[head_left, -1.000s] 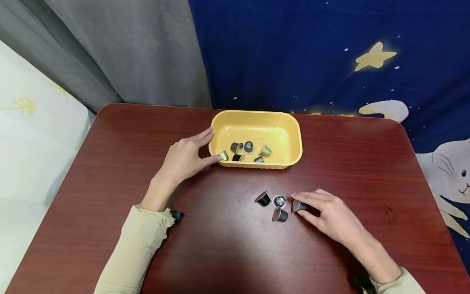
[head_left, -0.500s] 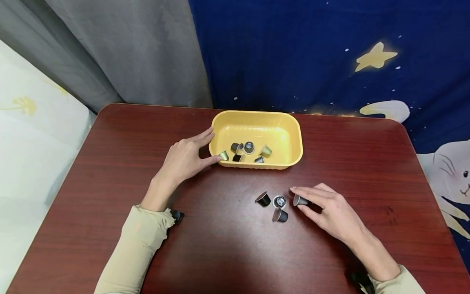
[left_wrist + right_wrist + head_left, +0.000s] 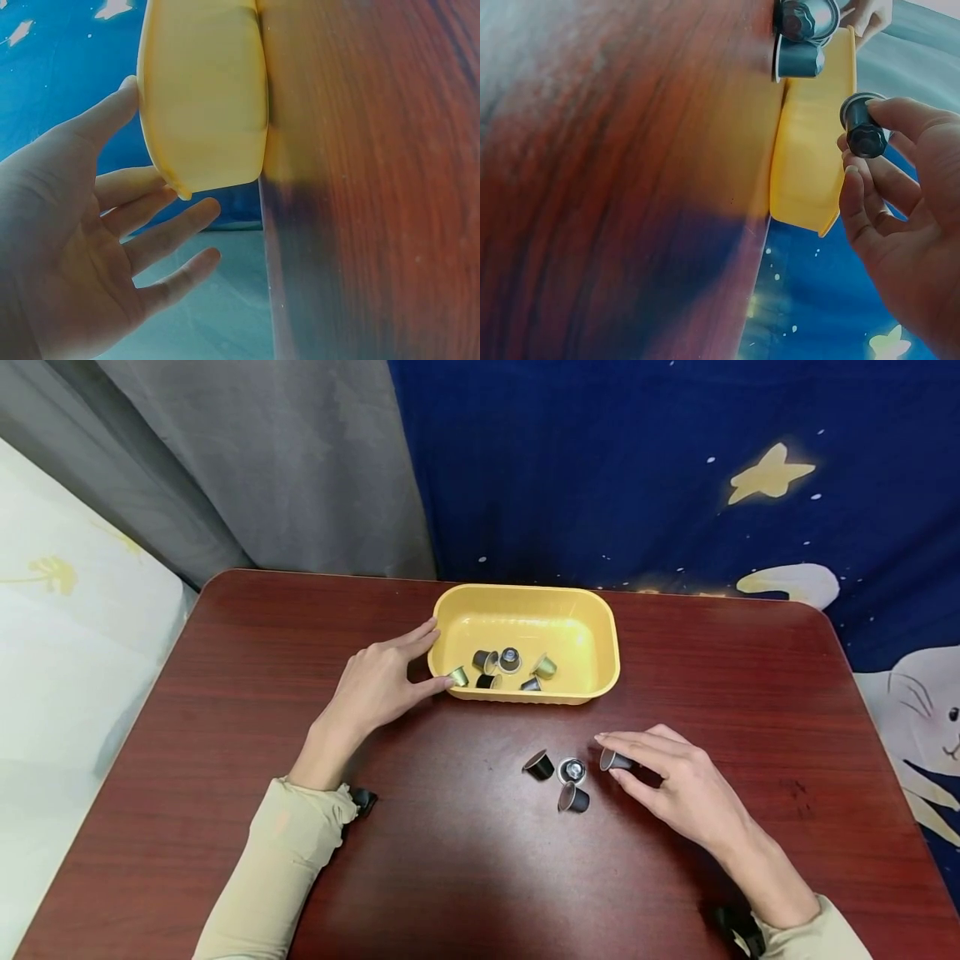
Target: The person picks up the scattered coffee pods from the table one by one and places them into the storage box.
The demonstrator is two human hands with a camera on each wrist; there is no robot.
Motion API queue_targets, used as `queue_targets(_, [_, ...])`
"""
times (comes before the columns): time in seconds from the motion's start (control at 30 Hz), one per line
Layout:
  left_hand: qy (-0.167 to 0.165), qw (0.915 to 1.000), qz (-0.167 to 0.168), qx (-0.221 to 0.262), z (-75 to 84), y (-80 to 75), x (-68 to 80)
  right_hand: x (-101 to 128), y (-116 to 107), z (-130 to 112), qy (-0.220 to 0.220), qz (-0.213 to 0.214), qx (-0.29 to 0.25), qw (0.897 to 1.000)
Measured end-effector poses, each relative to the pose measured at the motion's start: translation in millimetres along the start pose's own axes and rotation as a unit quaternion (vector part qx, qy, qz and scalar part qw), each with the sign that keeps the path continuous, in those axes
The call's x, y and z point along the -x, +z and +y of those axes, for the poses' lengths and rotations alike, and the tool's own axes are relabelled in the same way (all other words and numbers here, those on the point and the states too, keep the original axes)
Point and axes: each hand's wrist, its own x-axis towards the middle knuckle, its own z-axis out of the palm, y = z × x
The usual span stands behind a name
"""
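Observation:
My right hand pinches a dark coffee capsule between thumb and fingers; the right wrist view shows the held capsule raised off the table. Just left of it on the tabletop lie a black capsule, a silver-rimmed capsule standing lid down, and a dark capsule on its side. My left hand touches the left end of a yellow plastic bin, thumb on the near rim. In the left wrist view, the bin's wall hides part of the fingers.
Inside the bin are several capsules, among them a green one and a dark one. The reddish-brown table ends at a grey curtain and a dark blue curtain behind.
My right hand has lifted its capsule off the table and moved it slightly away from my body. The left hand and bin stay in place.

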Motion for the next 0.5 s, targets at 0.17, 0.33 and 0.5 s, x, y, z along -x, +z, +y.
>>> queue_targets(0.17, [0.000, 1.0000, 0.001, -0.001, 0.0, -0.2, 0.3, -3, -2, 0, -0.016, 0.015, 0.002, 1.000])
queue_targets(0.33, [0.002, 1.0000, 0.003, -0.001, -0.1, -0.2, 1.0, -9, -3, 1, -0.034, 0.035, -0.001, 0.999])
queue_targets(0.5, [0.003, 1.0000, 0.004, 0.000, -0.4, 0.3, 0.6, -14, -4, 2, -0.045, 0.045, -0.001, 0.998])
